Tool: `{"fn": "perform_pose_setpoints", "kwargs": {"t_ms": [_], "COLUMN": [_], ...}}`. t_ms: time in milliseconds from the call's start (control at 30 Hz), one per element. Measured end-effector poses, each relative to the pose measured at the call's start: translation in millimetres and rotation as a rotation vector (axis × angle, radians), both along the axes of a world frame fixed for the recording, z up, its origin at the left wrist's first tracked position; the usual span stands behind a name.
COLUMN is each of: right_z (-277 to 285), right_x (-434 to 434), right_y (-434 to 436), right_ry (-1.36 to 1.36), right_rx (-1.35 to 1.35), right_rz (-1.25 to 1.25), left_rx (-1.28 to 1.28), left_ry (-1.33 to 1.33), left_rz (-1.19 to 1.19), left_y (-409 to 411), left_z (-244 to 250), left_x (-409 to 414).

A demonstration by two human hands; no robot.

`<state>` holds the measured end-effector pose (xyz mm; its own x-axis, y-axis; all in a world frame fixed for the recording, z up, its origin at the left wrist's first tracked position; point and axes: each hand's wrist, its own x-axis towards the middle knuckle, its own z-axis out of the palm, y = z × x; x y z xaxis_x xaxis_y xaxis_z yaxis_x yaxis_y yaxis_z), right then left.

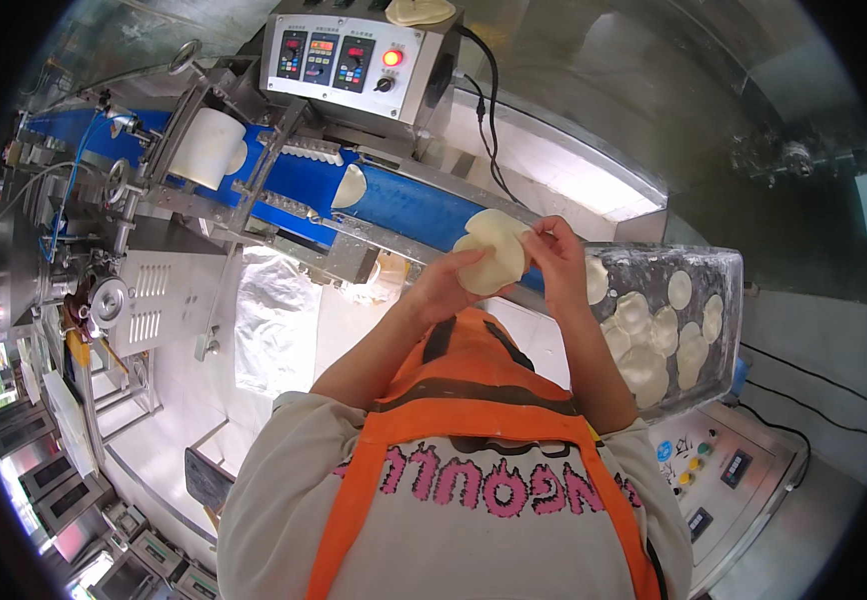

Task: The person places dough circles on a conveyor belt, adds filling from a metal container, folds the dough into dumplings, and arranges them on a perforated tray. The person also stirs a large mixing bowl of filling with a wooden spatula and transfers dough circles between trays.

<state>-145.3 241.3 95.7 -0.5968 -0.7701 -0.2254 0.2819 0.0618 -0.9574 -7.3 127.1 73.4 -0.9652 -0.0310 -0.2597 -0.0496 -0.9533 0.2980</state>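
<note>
Thin round dough sheets, at least two and partly overlapping, are held above the near end of a blue conveyor belt. My left hand grips their lower left side, its thumb on top. At the right edge, my right hand pinches the dough between thumb and fingers. Another dough round lies on the belt farther up, just past a row of white rollers. To the right of my right hand is a floured clear-walled tray with several dough rounds, some overlapping.
A white roller spans the belt at left. Behind the belt stands a control box with a lit red lamp and a dough piece on top. Black cables hang beside it. A steel cabinet with buttons stands below the tray.
</note>
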Motion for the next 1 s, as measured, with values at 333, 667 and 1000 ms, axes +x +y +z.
{"fn": "perform_pose_setpoints", "kwargs": {"t_ms": [333,667,1000], "right_z": [2,8,-2], "right_x": [24,28,16], "right_y": [-34,-36,-30], "right_ry": [0.091,0.502,0.335], "right_rx": [0.126,0.209,0.142], "right_rz": [0.097,0.017,0.004], "left_rx": [-0.625,-0.669,-0.488], "left_ry": [-0.183,-0.228,-0.365], "left_rz": [0.052,-0.078,-0.103], "left_y": [-8,-11,-12], "left_z": [-3,-13,-2], "left_x": [11,14,17]}}
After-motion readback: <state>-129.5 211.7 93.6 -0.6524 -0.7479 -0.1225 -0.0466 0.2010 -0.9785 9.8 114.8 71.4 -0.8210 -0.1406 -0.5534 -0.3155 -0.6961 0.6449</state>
